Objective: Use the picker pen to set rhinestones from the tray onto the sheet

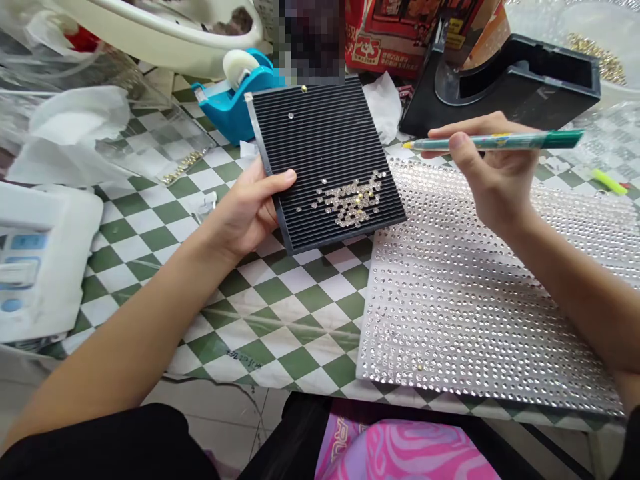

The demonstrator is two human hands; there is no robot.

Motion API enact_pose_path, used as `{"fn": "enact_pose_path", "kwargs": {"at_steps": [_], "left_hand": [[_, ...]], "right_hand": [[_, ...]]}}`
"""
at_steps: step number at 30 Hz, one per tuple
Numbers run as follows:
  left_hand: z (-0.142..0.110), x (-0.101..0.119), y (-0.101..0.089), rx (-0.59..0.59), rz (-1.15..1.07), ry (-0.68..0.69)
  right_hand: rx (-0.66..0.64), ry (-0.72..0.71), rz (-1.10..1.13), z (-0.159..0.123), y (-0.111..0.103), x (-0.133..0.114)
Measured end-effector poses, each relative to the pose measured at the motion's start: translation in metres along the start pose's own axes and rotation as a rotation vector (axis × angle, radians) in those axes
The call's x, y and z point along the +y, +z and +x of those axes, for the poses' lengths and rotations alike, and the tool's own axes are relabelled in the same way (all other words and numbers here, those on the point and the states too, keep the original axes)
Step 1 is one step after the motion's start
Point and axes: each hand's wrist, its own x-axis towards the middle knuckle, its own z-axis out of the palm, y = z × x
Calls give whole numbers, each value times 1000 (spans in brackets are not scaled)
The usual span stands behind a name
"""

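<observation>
My left hand (250, 210) grips the left edge of a black ridged tray (320, 140), thumb on top and fingers underneath. Loose rhinestones (350, 203) lie in a cluster on its lower right part, some of them gold, with a few strays near the top. My right hand (495, 160) pinches a pen-like stick (510, 141) with a green end and a yellow tip. That tip points left, just past the tray's right edge. Under my right forearm lies a white sheet (490, 293) covered in rows of clear rhinestones.
A blue tape dispenser (235, 100) stands behind the tray, and a large black dispenser (505, 87) at back right. A white device (45, 260) sits at left. Plastic bags (65, 127) and a bowl of gold beads (600, 60) lie farther back. The tablecloth (280, 313) is green-and-white checked.
</observation>
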Motion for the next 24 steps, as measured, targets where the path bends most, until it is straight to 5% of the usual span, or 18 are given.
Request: {"fn": "enact_pose_path", "kwargs": {"at_steps": [3,14,20,24], "left_hand": [[2,0,-2,7,8,-11],[0,0,1,-6,-8,2],[-2,-3,3,-35,-43,-18],[-3,-6,7,-84,-113,-50]], "right_hand": [[102,-64,-46,5,4,6],[8,-67,-70,4,9,12],[91,-135,30,-3,4,-16],[-45,-202,117,-10,2,-39]]}}
